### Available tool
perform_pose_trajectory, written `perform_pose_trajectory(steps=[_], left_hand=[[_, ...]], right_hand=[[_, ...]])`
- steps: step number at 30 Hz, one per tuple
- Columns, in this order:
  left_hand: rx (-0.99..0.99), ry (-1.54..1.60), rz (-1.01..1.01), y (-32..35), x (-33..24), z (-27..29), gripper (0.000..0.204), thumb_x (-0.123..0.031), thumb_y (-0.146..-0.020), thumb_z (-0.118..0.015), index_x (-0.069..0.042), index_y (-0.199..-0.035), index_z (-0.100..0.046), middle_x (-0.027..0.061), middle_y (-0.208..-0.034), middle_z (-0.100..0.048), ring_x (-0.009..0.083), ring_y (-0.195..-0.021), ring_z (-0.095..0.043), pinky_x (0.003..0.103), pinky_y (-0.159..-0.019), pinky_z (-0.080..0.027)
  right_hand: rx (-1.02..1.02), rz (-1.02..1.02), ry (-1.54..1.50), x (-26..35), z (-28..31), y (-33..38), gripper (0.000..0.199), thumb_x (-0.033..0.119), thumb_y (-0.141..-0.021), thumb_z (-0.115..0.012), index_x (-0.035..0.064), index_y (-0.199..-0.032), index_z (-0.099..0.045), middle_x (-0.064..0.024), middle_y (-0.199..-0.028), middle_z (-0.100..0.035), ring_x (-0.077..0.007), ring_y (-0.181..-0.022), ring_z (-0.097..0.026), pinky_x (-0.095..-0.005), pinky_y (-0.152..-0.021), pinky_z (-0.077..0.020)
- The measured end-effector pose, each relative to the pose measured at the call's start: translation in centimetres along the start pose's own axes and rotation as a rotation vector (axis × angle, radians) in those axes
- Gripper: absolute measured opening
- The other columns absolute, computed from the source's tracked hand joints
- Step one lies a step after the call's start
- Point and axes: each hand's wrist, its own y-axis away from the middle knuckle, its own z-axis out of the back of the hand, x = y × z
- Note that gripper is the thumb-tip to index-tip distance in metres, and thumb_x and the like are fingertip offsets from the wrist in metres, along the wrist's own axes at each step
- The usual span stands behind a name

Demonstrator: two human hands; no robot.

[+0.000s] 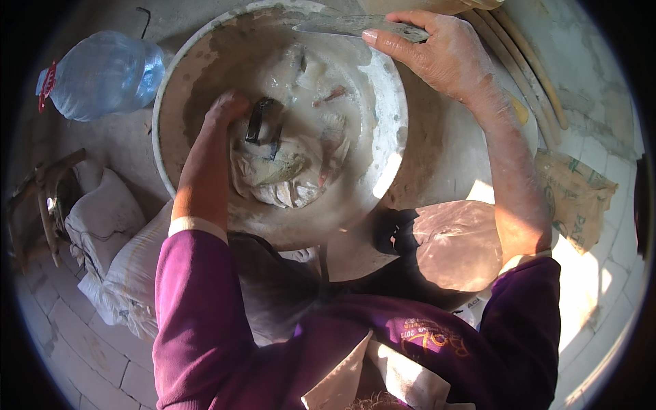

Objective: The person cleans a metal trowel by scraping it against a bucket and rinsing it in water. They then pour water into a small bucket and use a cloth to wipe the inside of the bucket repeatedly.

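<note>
A big round whitish basin (394, 123) stands before me, its inside wet and coated grey. Over its far rim, my right hand (441, 51) grips one end of a long, narrow, grey-coated blade-like tool (342, 26) between thumb and fingers. The tool's other end points left; its exact kind is unclear. My left hand (229, 107) reaches down inside the basin at the left; its fingers are bent away from view and in shadow. Right beside it is a dark, block-like thing (259, 119). Below that, a crumpled, muddy bag or cloth (280, 174) lies in cloudy water.
Left of the basin lies a clear bottle (102, 75) with a red handle. White sacks (109, 212) sit nearer on the left. Curved hoses or pipes (529, 68) run at the far right, above a flattened brown paper bag (574, 195). My knees are close to the near rim.
</note>
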Motion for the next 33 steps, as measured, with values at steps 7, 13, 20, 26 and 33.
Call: perform_pose_trajectory(steps=[7, 13, 20, 26, 33], left_hand=[[-0.291, 0.382, 0.194, 2.4, -7.0, 1.1, 0.038, -0.042, -0.089, -0.056, -0.008, -0.103, -0.068, 0.0192, -0.108, -0.067, 0.0362, -0.106, -0.063, 0.046, -0.090, -0.049], [-0.345, 0.471, 0.298, 5.7, -13.8, -3.9, 0.037, -0.032, -0.085, -0.064, -0.013, -0.117, -0.060, 0.0220, -0.108, -0.066, 0.0377, -0.104, -0.064, 0.045, -0.088, -0.050], [-0.399, 0.586, 0.597, 3.0, -12.8, -3.9, 0.038, -0.021, -0.081, -0.061, -0.002, -0.113, -0.061, 0.0213, -0.105, -0.068, 0.0368, -0.103, -0.064, 0.046, -0.090, -0.050], [0.080, 0.848, 0.336, 4.2, -9.4, -2.3, 0.023, -0.023, -0.073, -0.076, -0.002, -0.079, -0.068, 0.0110, -0.073, -0.067, 0.0237, -0.068, -0.065, 0.038, -0.062, -0.051], [0.092, 0.769, 0.203, 12.4, -6.7, 10.4, 0.028, -0.021, -0.074, -0.077, 0.000, -0.067, -0.060, 0.0052, -0.056, -0.057, 0.0149, -0.046, -0.054, 0.032, -0.042, -0.042]], right_hand=[[0.020, -0.021, -0.014, 1.3, 0.6, -0.5, 0.068, 0.051, -0.078, -0.072, -0.0082, -0.110, -0.066, -0.0289, -0.087, -0.068, -0.0343, -0.087, -0.070, -0.0359, -0.076, -0.0545], [0.110, 0.026, 0.006, 3.1, 1.0, 0.3, 0.064, 0.050, -0.078, -0.071, -0.0037, -0.111, -0.067, -0.0225, -0.089, -0.070, -0.0302, -0.090, -0.069, -0.0368, -0.078, -0.0543], [0.036, -0.019, -0.014, 0.0, 0.6, 1.6, 0.082, 0.067, -0.072, -0.069, -0.0025, -0.115, -0.066, -0.0213, -0.082, -0.070, -0.0313, -0.089, -0.069, -0.0392, -0.082, -0.0533], [0.080, -0.033, -0.038, 0.0, 0.6, 0.8, 0.081, 0.065, -0.074, -0.068, -0.0020, -0.119, -0.063, -0.0196, -0.086, -0.071, -0.0302, -0.094, -0.069, -0.0394, -0.086, -0.0519], [0.153, -0.134, 0.101, -2.0, 0.4, -0.1, 0.081, 0.067, -0.074, -0.068, -0.0026, -0.116, -0.065, -0.0194, -0.093, -0.071, -0.0288, -0.095, -0.068, -0.0371, -0.088, -0.0512]])
